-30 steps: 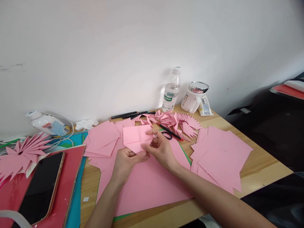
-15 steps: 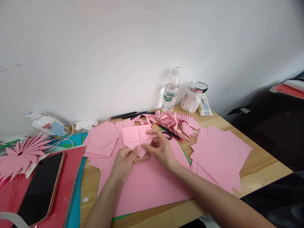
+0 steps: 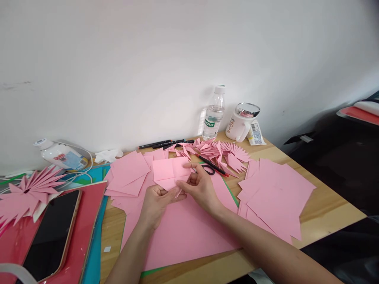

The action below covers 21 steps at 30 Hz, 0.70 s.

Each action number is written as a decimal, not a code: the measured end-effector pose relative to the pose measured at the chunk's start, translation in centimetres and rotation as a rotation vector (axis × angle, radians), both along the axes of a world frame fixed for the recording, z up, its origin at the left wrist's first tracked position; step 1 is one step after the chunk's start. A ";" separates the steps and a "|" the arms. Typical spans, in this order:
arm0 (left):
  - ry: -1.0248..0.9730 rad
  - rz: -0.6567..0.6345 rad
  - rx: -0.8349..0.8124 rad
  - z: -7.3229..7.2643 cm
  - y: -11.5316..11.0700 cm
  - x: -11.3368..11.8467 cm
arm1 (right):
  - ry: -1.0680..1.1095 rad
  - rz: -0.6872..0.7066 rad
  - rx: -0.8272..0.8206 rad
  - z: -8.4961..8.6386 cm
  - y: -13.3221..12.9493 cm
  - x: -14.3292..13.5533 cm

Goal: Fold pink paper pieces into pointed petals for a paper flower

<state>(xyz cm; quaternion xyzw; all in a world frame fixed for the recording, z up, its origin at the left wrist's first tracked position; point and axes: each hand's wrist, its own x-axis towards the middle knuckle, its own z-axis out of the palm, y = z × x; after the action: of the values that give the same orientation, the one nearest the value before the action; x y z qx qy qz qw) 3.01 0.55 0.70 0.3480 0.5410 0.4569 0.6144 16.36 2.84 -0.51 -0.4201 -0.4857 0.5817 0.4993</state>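
A small creased pink paper is held up between my hands, its lower corners folded in to a point. My left hand pinches it from below at the lower tip. My right hand grips its right side, with the thumb on the front near the tip and the forefinger at the upper right edge. Under my hands lies a large pink sheet with green showing at its edges. Loose pink sheets are piled at the left and at the right.
Folded pink pieces, a pen and scissors lie behind my hands. A water bottle and a white mug stand by the wall. A phone rests on a red folder at the left.
My left thumb has shifted slightly down and right near the paper's tip. The lower fold looks slightly more turned. The right hand has hardly moved.
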 end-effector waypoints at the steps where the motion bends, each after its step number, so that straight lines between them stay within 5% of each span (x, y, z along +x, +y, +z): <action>1: 0.011 -0.009 0.012 0.2 0.0 0.0 | 0.005 -0.002 0.002 0.1 0.0 0.0; 13: 0.269 0.000 0.072 1.2 0.2 -0.7 | 0.005 0.202 -0.108 0.8 1.0 1.1; 21: 0.191 -0.067 0.093 1.0 0.2 -1.2 | 0.030 0.242 -0.173 1.5 1.5 1.8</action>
<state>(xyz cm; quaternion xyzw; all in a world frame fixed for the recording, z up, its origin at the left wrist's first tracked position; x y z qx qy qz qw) 1.84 0.76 1.67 0.4361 0.5634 0.4252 0.5582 18.15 4.32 0.96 -0.3912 -0.4736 0.6834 0.3945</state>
